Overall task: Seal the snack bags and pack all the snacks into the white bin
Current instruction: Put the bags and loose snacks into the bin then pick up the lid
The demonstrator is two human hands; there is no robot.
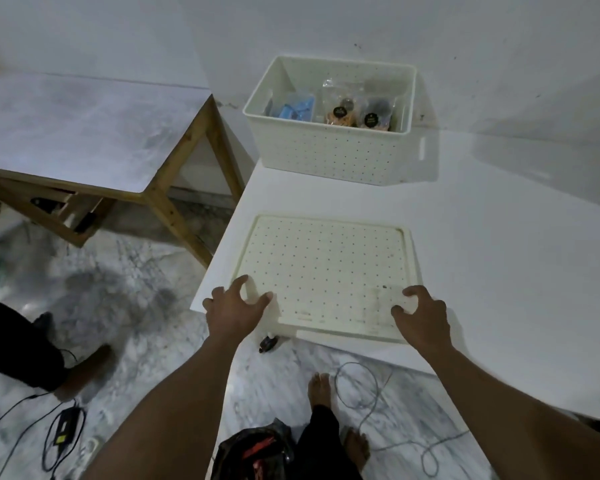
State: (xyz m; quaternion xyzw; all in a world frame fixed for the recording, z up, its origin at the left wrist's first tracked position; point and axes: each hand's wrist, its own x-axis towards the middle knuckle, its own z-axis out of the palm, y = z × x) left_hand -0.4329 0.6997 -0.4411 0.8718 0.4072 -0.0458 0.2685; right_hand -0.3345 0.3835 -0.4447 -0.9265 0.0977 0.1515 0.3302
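The white perforated bin [329,157] stands at the far end of the white table. Inside it lie a clear bag with blue contents [297,107] and two clear snack bags with dark round labels [340,110] [374,114]. The bin's flat perforated lid [326,268] lies on the table near me. My left hand [234,304] grips the lid's near left corner with curled fingers. My right hand [421,311] grips its near right corner the same way.
The white table [499,254] extends to the right. A wooden table with a grey top [73,133] stands to the left across a gap. Cables [368,393], a power adapter [65,427] and another person's foot [84,368] are on the marble floor.
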